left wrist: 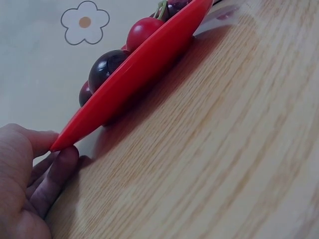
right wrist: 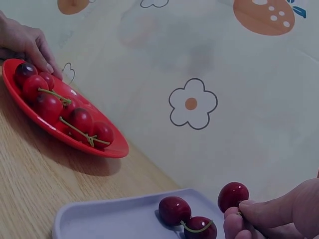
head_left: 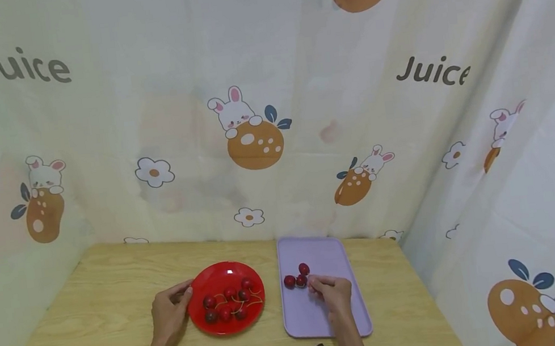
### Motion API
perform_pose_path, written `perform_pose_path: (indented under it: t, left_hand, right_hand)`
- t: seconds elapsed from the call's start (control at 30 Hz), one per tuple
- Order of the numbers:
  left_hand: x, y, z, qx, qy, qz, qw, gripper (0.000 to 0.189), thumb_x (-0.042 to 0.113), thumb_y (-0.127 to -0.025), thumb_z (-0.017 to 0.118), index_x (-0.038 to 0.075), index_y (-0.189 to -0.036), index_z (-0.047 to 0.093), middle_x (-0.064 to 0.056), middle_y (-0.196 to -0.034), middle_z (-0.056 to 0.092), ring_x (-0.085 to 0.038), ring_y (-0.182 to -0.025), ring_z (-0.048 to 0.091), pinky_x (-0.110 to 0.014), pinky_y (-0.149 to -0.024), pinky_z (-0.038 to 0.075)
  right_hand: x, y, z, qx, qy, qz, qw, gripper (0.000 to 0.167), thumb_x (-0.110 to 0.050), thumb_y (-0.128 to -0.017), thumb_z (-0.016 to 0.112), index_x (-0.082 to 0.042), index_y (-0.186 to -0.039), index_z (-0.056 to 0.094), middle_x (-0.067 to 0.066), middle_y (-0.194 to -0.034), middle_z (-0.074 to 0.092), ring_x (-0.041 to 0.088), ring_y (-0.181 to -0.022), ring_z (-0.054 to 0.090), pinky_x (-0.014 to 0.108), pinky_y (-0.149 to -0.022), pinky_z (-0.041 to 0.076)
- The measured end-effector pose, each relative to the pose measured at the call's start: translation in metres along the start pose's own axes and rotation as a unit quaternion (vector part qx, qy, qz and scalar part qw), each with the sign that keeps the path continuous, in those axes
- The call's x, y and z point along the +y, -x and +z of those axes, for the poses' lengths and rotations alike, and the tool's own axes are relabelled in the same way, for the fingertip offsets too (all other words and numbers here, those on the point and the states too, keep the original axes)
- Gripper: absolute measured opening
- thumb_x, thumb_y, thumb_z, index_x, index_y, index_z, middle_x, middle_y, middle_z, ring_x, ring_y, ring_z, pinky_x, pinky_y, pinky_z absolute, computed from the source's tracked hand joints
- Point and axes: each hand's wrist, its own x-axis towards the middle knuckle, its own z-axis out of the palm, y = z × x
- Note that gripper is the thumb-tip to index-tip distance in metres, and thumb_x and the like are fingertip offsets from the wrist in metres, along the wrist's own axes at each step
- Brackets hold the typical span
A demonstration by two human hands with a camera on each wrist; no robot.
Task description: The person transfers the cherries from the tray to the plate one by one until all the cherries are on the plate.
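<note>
Right wrist shows a cherry (right wrist: 233, 196), stem (right wrist: 239, 213) seemingly pointing into the right grip (right wrist: 284, 211).

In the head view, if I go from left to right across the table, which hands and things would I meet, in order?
Left hand → red plate → lilac tray's left edge → group of three cherries → right hand.

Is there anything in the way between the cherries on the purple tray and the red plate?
Nothing visible blocks the way: between the cherries on the purple tray and the red plate come only the tray's raised rim and a strip of table. The left hand holds the plate's opposite edge.
</note>
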Motion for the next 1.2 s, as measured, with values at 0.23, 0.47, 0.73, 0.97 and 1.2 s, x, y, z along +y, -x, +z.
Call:
perform_pose_path:
  t: [0.23,0.47,0.73,0.97,1.2]
  left_hand:
    - [0.000,0.000,0.001,-0.001,0.009,0.003,1.0000,0.026,0.012,-0.106,0.070,0.006,-0.130,0.080,-0.017,-0.125,0.081,-0.005,-0.093,0.072,-0.014,-0.080,0.052]
    - [0.000,0.000,0.001,-0.004,0.008,0.003,1.0000,0.026,0.012,-0.107,0.070,0.007,-0.131,0.080,-0.017,-0.126,0.081,-0.005,-0.094,0.071,-0.015,-0.079,0.052]
    - [0.001,0.001,0.000,-0.002,0.008,0.005,1.0000,0.026,0.011,-0.106,0.070,0.005,-0.130,0.080,-0.017,-0.124,0.081,-0.005,-0.092,0.069,-0.015,-0.078,0.052]
    - [0.001,0.001,0.001,0.002,0.001,0.011,0.9999,0.026,0.012,-0.106,0.071,0.006,-0.129,0.080,-0.016,-0.121,0.082,-0.003,-0.090,0.068,-0.016,-0.079,0.051]
    - [0.000,0.000,0.001,0.002,0.007,0.013,0.9999,0.026,0.011,-0.106,0.070,0.005,-0.129,0.080,-0.016,-0.122,0.082,-0.004,-0.091,0.068,-0.015,-0.079,0.052]
  right_hand:
    - [-0.003,0.000,-0.001,-0.004,0.001,0.004,1.0000,0.024,0.000,-0.095,0.082,0.016,-0.113,0.078,0.012,-0.080,0.082,0.008,-0.065,0.072,0.021,-0.061,0.057]
    - [-0.003,-0.002,0.001,-0.013,-0.008,0.011,0.9998,0.026,0.001,-0.095,0.082,0.017,-0.115,0.077,0.015,-0.085,0.083,0.008,-0.065,0.073,0.021,-0.062,0.059]
    - [-0.003,-0.001,0.006,-0.029,-0.008,0.010,0.9995,0.025,0.002,-0.095,0.081,0.018,-0.114,0.077,0.013,-0.083,0.082,0.007,-0.064,0.071,0.022,-0.062,0.058]
    - [0.000,-0.002,0.007,-0.045,-0.008,0.008,0.9989,0.025,0.001,-0.096,0.080,0.018,-0.114,0.076,0.014,-0.082,0.082,0.008,-0.065,0.072,0.022,-0.062,0.058]
    - [-0.003,0.002,0.013,-0.047,-0.014,0.013,0.9987,0.024,0.000,-0.095,0.081,0.016,-0.113,0.078,0.013,-0.086,0.083,0.007,-0.067,0.073,0.020,-0.063,0.058]
